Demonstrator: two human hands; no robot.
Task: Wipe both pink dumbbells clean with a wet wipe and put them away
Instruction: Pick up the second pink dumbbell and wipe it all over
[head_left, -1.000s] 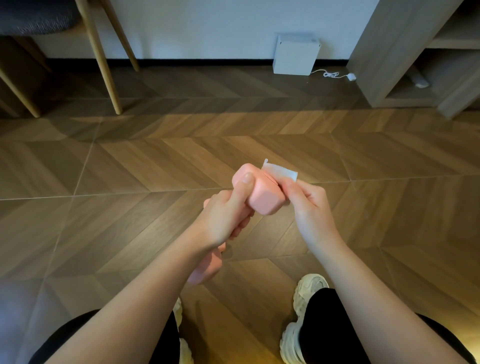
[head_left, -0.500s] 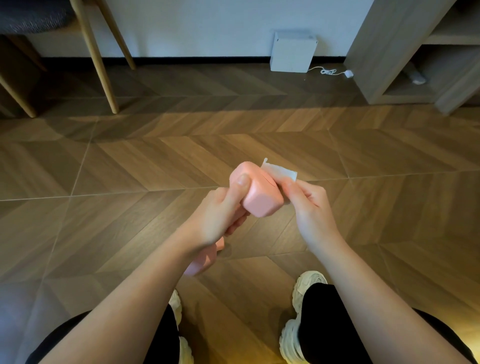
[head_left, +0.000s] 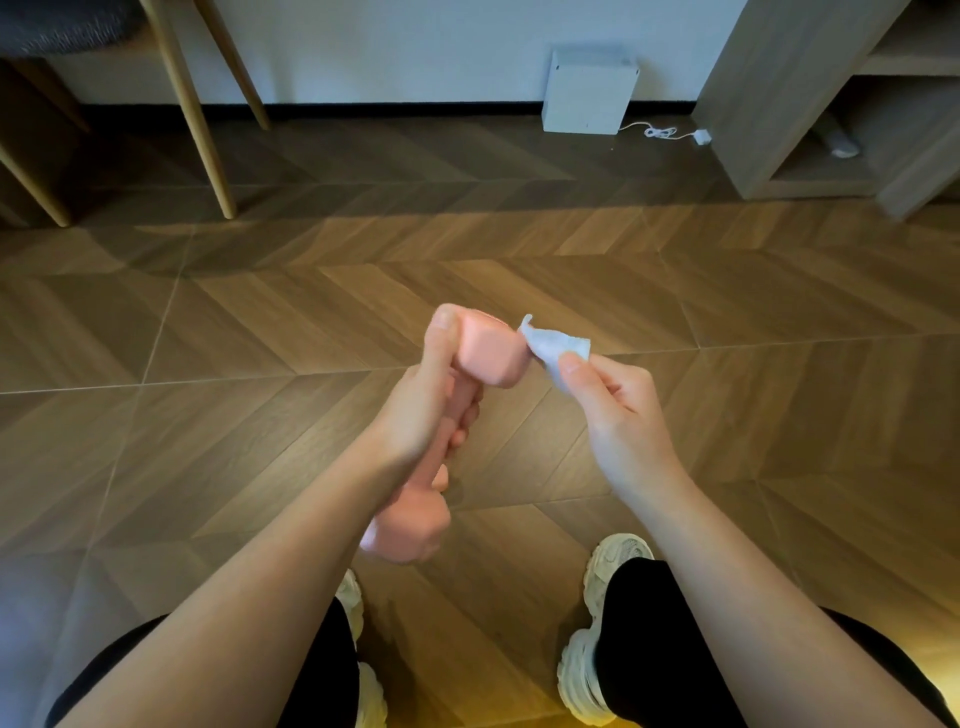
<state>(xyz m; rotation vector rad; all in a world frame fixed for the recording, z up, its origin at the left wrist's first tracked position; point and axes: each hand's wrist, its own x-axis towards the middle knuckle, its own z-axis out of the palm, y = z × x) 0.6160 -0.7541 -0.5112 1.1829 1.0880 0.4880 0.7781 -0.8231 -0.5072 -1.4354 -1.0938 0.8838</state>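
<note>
Wooden floor (head_left: 260, 322) underfoot. A shelf unit (head_left: 779, 93) stands at 2 o'clock and is judged a likely storage place. One pink dumbbell (head_left: 491, 353) is held mid-air at centre, upper head toward 12 o'clock. The left hand (head_left: 421, 415) wraps the handle, thumb bracing that head to steady it for wiping. The right hand (head_left: 618, 415) has its fingers pinching the wet wipe (head_left: 556, 345) at the head's 3 o'clock, apparently touching its edge. Second dumbbell not in view.

One pink dumbbell (head_left: 488, 353), one wet wipe (head_left: 556, 345), two hands (head_left: 415, 410) (head_left: 618, 415) and two shoes (head_left: 350, 592) (head_left: 613, 561) show.
</note>
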